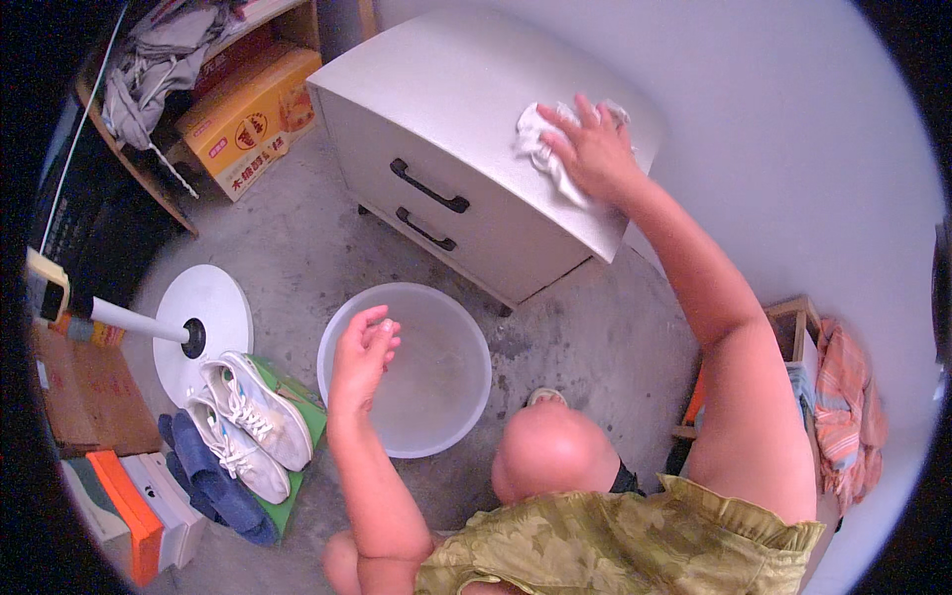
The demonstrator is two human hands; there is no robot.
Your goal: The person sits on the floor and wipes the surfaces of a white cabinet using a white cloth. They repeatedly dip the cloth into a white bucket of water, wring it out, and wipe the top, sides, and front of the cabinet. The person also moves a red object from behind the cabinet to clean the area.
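Note:
My right hand (pixel 595 152) lies with spread fingers on a crumpled white cloth (pixel 547 149), pressing it to the top of a white two-drawer cabinet (pixel 431 82) near its right end. Two black handles (pixel 430 186) are fixed to the drawer fronts. My left hand (pixel 368 349) hangs over the left part of a round whitish plastic basin (pixel 439 387), its fingers loosely curled and nothing seen in them. The basin stands on the concrete floor before the cabinet and seems to hold some water; how much, I cannot tell.
Left of the basin, white lace-up sneakers (pixel 256 424) rest on a green shoebox (pixel 301 476), beside blue slippers (pixel 212 476) and a round white stand base (pixel 201 320). An orange carton (pixel 253 119) sits by a shelf at upper left. An orange striped cloth (pixel 848 409) hangs at right.

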